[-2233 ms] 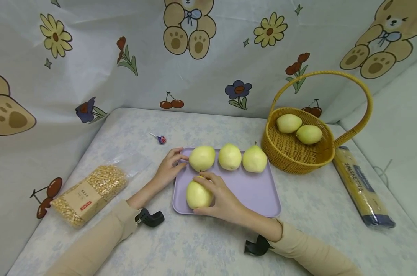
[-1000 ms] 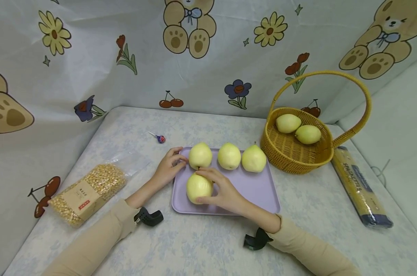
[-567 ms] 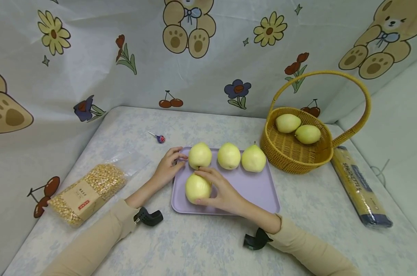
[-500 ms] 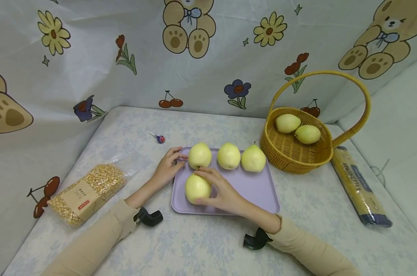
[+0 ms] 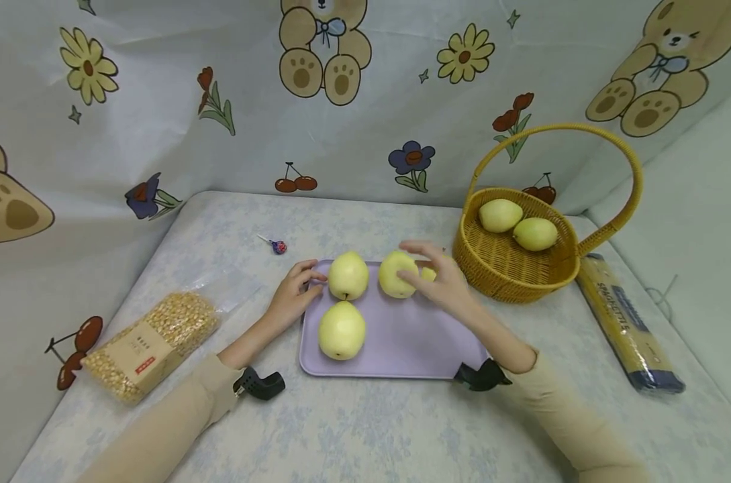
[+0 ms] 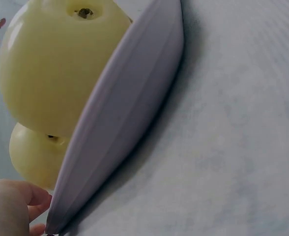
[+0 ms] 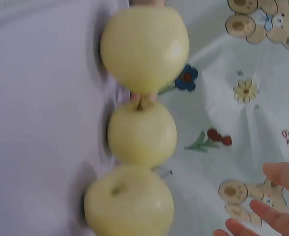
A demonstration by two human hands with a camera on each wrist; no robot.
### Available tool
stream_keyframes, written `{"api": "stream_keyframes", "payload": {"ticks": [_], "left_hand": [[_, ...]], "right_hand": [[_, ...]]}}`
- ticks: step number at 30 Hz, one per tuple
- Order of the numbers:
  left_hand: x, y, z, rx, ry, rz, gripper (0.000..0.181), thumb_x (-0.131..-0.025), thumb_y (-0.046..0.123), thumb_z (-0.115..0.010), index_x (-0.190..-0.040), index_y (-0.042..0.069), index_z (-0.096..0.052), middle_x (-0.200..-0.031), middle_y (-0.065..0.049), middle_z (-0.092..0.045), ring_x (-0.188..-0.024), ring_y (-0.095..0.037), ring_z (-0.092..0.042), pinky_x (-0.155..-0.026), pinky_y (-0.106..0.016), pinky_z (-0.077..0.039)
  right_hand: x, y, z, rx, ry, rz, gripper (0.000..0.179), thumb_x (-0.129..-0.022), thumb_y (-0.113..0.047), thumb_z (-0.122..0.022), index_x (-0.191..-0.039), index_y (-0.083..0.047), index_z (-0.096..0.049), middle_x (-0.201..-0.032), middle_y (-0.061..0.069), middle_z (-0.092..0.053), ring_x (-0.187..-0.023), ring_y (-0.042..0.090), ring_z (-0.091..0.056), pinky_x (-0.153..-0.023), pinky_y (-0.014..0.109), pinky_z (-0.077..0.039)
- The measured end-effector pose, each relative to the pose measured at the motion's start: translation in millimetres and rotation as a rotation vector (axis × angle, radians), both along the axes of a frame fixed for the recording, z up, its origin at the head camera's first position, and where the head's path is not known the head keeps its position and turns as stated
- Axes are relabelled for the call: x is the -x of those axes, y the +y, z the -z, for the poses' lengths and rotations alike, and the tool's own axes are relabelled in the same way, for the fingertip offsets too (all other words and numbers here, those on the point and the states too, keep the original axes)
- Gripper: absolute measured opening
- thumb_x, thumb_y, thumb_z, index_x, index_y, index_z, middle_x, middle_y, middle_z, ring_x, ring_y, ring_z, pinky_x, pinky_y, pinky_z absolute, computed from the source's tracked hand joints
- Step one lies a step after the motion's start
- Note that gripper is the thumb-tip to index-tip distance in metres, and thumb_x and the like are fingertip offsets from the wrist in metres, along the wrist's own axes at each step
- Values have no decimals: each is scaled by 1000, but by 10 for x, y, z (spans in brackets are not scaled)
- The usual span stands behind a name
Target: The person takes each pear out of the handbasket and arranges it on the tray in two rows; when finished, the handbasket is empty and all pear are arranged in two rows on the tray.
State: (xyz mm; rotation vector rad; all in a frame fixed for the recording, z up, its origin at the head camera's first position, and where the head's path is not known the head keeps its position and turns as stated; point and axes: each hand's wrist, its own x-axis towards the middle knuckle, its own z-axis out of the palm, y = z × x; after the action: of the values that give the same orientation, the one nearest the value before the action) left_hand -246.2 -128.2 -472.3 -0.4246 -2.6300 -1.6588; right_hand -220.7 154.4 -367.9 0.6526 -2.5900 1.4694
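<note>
A lilac tray (image 5: 401, 342) bears several pale yellow pears. A front-left pear (image 5: 342, 330) stands before a back-left pear (image 5: 348, 276), both also close in the left wrist view. My left hand (image 5: 295, 290) rests its loosely bent fingertips on the tray's left rim, beside the back-left pear. Spread fingers and thumb mark my right hand (image 5: 444, 282), which holds nothing above the tray's back right. It overlaps the middle pear (image 5: 395, 278) and mostly hides the back-right pear (image 5: 428, 274). In the right wrist view, its fingers (image 7: 274, 216) are apart from the row of pears.
A wicker basket (image 5: 513, 285) with a tall handle holds two pears at the back right. Beside it lies a spaghetti pack (image 5: 627, 329). To the left is a bag of corn kernels (image 5: 154, 342), with a lollipop (image 5: 278, 247) farther back. A printed curtain (image 5: 244, 161) hangs behind.
My right hand has let go of the front-left pear and moved right and back over the tray. Earlier, the back-left pear shifted to face differently. My left hand has stayed at the rim.
</note>
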Motion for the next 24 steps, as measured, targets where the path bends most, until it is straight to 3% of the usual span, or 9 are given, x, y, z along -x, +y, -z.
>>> {"api": "stream_keyframes", "payload": {"ticks": [5,8,11,13,15,17,20,24], "left_hand": [[-5,-12,9,5,18,-10,20,-90,9,-60,-108,1,-66,-146,-18,-40,-133,-38,-42,-107,-51,-42],[-5,-4,15,4,19,-10,20,-90,9,-60,-108,1,-65,-146,-18,-40,-133,-38,-42,-107,-51,-42],[-4,4,27,5,11,-12,21,-90,9,-59,-108,1,-65,-146,-17,-40,-133,-37,-43,-107,-50,-43],[-7,6,31,5,5,-14,21,-90,10,-59,-108,1,-66,-145,-17,-41,-133,-37,-43,-107,-50,-43],[-8,6,37,4,-3,-15,21,-90,10,-59,-108,1,-66,-146,-16,-40,-133,-36,-42,-108,-49,-42],[-12,5,34,0,-9,-16,21,-90,10,-59,-108,1,-66,-146,-15,-40,-134,-36,-42,-109,-49,-42],[-13,2,28,-5,-15,-13,21,-91,11,-59,-108,2,-66,-146,-15,-40,-135,-35,-41,-109,-49,-41],[-2,-4,24,-3,-12,-14,21,-91,12,-59,-108,2,-66,-146,-15,-40,-135,-35,-41,-109,-49,-41]], "right_hand": [[421,540,-198,-22,-57,189,39,-94,-17,-59,-127,2,-54,-131,18,-55,-119,22,-52,-101,37,-46],[650,916,-277,-55,-103,319,44,-95,-32,-57,-128,-4,-54,-121,2,-59,-109,6,-51,-98,31,-44],[828,1271,-317,-58,-154,409,48,-94,-40,-56,-127,-6,-54,-106,-15,-57,-105,3,-49,-99,38,-43],[923,1480,-316,-67,-178,443,52,-93,-42,-55,-128,-5,-52,-103,-19,-51,-110,9,-47,-102,44,-40],[995,1654,-304,-79,-201,462,56,-94,-42,-54,-132,-1,-48,-109,-12,-51,-117,21,-45,-105,50,-38],[1049,1804,-287,-102,-224,470,61,-95,-40,-52,-137,2,-42,-124,4,-51,-126,34,-40,-108,54,-35],[1101,1969,-256,-141,-269,475,66,-96,-38,-49,-144,5,-32,-143,27,-37,-132,46,-32,-111,58,-32],[1147,2098,-220,-250,-369,434,69,-97,-33,-49,-148,5,-23,-153,33,-15,-138,52,-18,-112,63,-26]]}}
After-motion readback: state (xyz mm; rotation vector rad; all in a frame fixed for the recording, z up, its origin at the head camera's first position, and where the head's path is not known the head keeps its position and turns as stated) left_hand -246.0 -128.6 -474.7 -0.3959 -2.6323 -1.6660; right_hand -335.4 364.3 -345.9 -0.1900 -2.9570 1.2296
